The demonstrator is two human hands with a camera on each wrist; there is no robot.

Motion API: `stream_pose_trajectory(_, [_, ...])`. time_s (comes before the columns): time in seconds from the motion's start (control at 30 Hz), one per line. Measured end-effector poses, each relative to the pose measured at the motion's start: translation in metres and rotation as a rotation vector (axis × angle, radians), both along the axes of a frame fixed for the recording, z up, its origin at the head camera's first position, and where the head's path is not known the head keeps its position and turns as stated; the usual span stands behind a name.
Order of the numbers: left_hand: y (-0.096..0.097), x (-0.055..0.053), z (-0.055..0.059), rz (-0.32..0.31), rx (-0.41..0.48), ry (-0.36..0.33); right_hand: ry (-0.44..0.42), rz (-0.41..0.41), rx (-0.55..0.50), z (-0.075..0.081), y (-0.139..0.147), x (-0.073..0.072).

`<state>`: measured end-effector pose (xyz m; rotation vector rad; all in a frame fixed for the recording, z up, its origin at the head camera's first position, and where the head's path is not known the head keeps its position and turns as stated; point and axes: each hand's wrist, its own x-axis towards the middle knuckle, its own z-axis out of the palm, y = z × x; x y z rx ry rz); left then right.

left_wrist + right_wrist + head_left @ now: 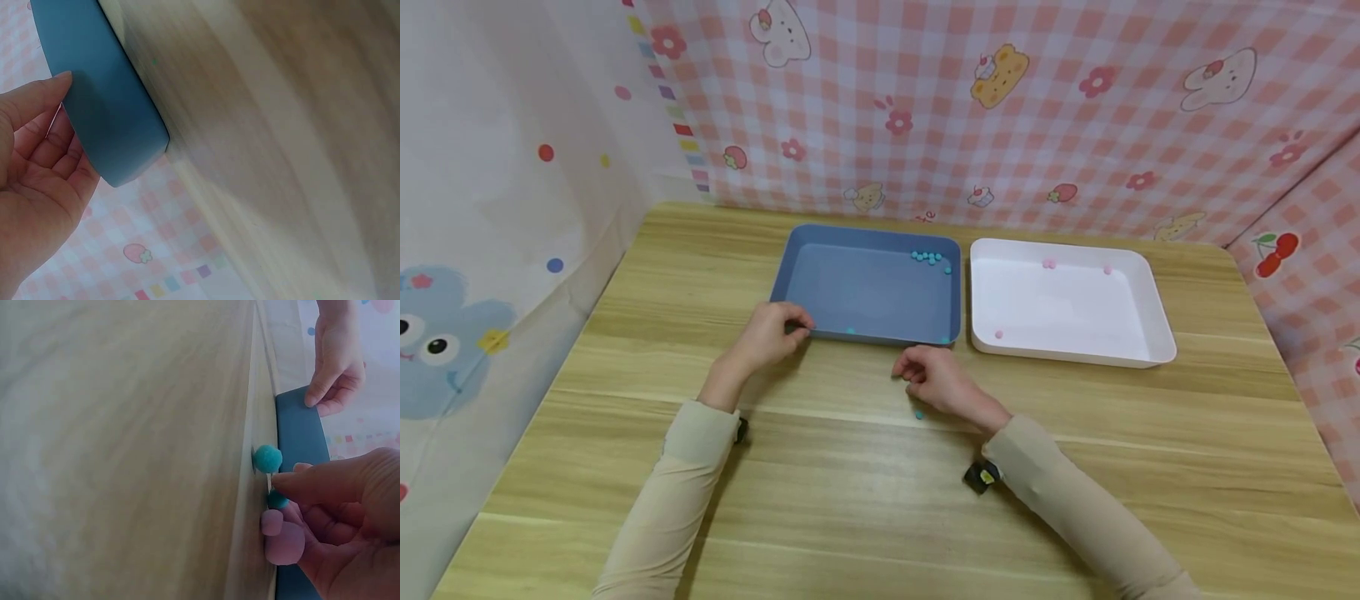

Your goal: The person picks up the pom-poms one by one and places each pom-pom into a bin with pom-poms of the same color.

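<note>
Head view. A blue tray (857, 287) and a white tray (1067, 312) stand side by side on a wood-grained counter (850, 508), a checked cloth (835, 100) hanging behind. Teal balls (931, 257) lie mostly at the blue tray's far right corner, with others along its near side; a few pink balls (1049, 264) are scattered in the white tray. The left hand (764, 336) is at the blue tray's near left corner. The right hand (946, 385) is just before its near right corner, fingers bent; a loose teal ball (919, 415) lies on the counter beside it.

Left wrist view. The fingers are closed on the blue tray's rim, the thumb on the outer wall.

Right wrist view. Thumb and fingers are nearly together, pinching a small teal ball (277, 500); the loose teal ball lies near the thumb tip.
</note>
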<state>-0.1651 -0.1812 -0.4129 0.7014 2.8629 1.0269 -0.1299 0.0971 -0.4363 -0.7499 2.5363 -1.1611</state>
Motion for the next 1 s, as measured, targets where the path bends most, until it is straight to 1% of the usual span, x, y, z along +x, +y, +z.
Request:
stream_pose_trajectory(0.17, [0.000, 0.000, 0.000, -0.001, 0.001, 0.001, -0.010, -0.014, -0.034, 0.001, -0.001, 0.000])
stream_pose_trajectory(0.27, [0.001, 0.000, 0.000, -0.003, 0.002, 0.004, -0.043, -0.040, -0.080, 0.003, -0.001, 0.001])
stream_pose_trajectory(0.33, [0.001, 0.000, 0.000, -0.005, 0.006, 0.004, -0.081, -0.066, -0.111, 0.006, -0.001, 0.002])
stream_pose_trajectory(0.47, [0.001, 0.000, 0.000, -0.007, 0.011, 0.006, -0.198, -0.131, -0.184, 0.012, -0.002, 0.003])
stream_pose_trajectory(0.57, [0.001, 0.000, 0.000, -0.008, 0.009, 0.007, -0.236, -0.164, -0.228, 0.016, -0.001, 0.003])
stream_pose_trajectory(0.63, [0.001, 0.000, 0.000, -0.009, 0.009, 0.007, -0.223, -0.167, -0.241, 0.018, -0.001, 0.003])
stream_pose_trajectory(0.73, [0.000, 0.000, -0.001, -0.009, 0.012, 0.006, -0.182, -0.167, -0.254, 0.023, -0.001, 0.002])
stream_pose_trajectory(0.87, [0.000, -0.001, -0.001, -0.010, 0.011, 0.007, -0.088, -0.168, -0.286, 0.030, 0.000, -0.001])
stream_pose_trajectory(0.93, [0.000, -0.001, -0.001, -0.009, 0.011, 0.003, -0.051, -0.171, -0.302, 0.033, 0.001, -0.004])
stream_pose_trajectory(1.0, [0.000, 0.000, -0.001, -0.008, 0.010, 0.001, -0.034, -0.175, -0.319, 0.037, 0.002, -0.007])
